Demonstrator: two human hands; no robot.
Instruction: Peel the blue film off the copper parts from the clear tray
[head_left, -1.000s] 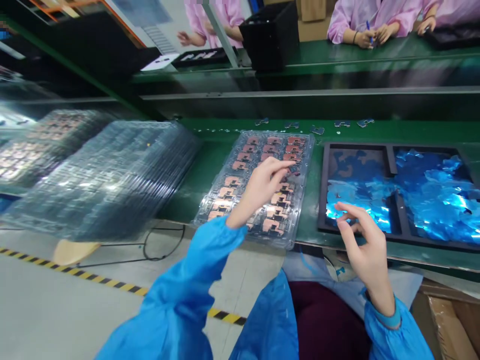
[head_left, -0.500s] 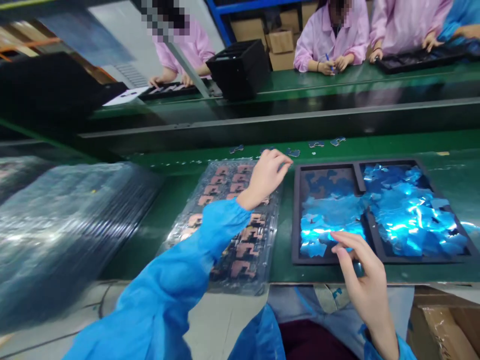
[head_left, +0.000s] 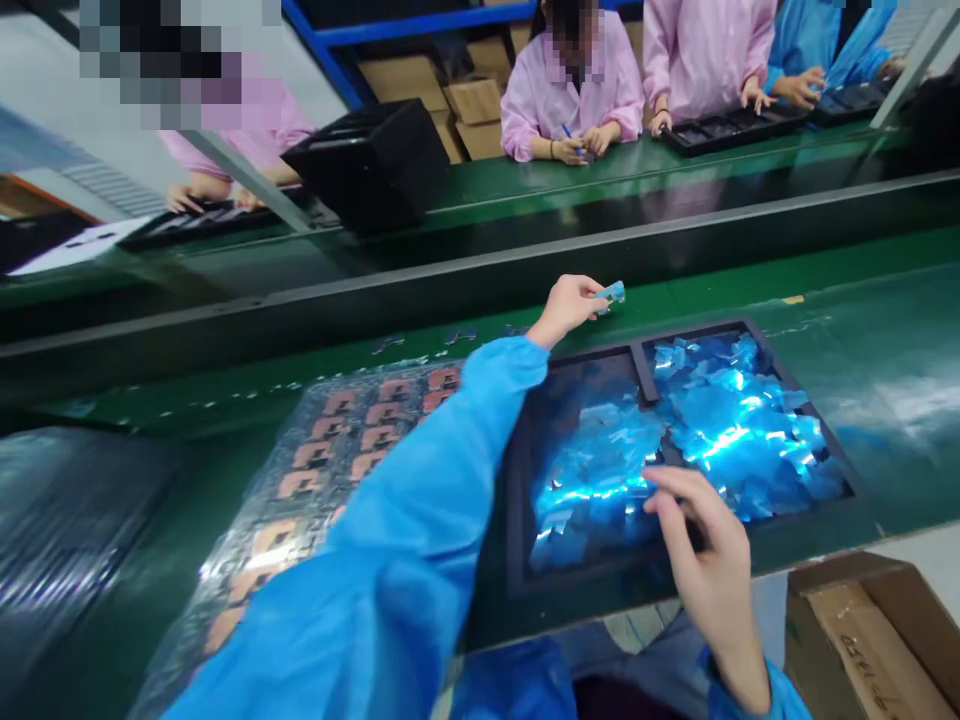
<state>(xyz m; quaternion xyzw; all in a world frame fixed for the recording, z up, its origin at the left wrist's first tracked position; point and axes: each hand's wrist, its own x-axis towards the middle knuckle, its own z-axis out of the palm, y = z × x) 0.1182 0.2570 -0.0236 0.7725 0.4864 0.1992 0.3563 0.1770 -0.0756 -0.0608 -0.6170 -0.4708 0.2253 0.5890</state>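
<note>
My left hand (head_left: 571, 308) reaches over the far side of the bench, thumb and fingers closed on a small flat part with a light blue face (head_left: 613, 293). Below it lies a black divided tray (head_left: 516, 530), both compartments heaped with shiny blue film pieces (head_left: 739, 415). My right hand (head_left: 709, 560) is above the tray's near side, thumb and fingertips pinched together; whether anything sits between them cannot be made out. Left of the tray, partly behind my left sleeve, a clear plastic tray (head_left: 349, 400) holds rows of copper-coloured parts. Several small dark parts (head_left: 460, 336) lie beyond it.
A stack of clear plastic trays (head_left: 75, 530) stands at the left. An open cardboard box (head_left: 862, 630) is below the bench at the right. Across a dark divider (head_left: 450, 285), people in pink and blue coats work beside a black bin (head_left: 367, 165).
The view has swung right. My left hand has moved right along the row of small parts and now holds a blue-faced one. My right hand stays pinched above the black tray.
</note>
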